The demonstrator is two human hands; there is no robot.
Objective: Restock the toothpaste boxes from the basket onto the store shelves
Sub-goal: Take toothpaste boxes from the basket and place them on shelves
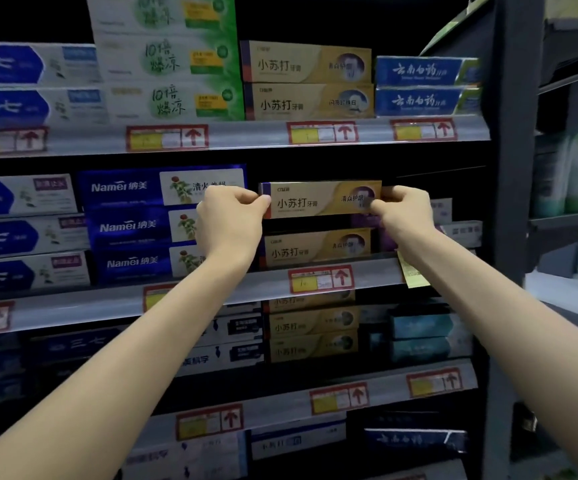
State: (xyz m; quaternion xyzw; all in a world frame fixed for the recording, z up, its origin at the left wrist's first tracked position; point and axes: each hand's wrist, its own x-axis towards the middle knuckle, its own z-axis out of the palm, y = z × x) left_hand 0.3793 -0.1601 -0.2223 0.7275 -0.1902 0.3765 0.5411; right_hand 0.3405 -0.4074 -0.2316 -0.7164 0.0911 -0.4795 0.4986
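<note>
A gold toothpaste box is held level in front of the middle shelf. My left hand pinches its left end and my right hand pinches its right end. Directly below it another gold box of the same kind lies on the shelf, with a dark gap between the two. The basket is out of view.
Blue Namei boxes are stacked to the left, blue-and-white boxes further left. Purple and white boxes sit behind my right hand. Upper shelf holds gold boxes, green boxes. A dark upright post bounds the shelves at right.
</note>
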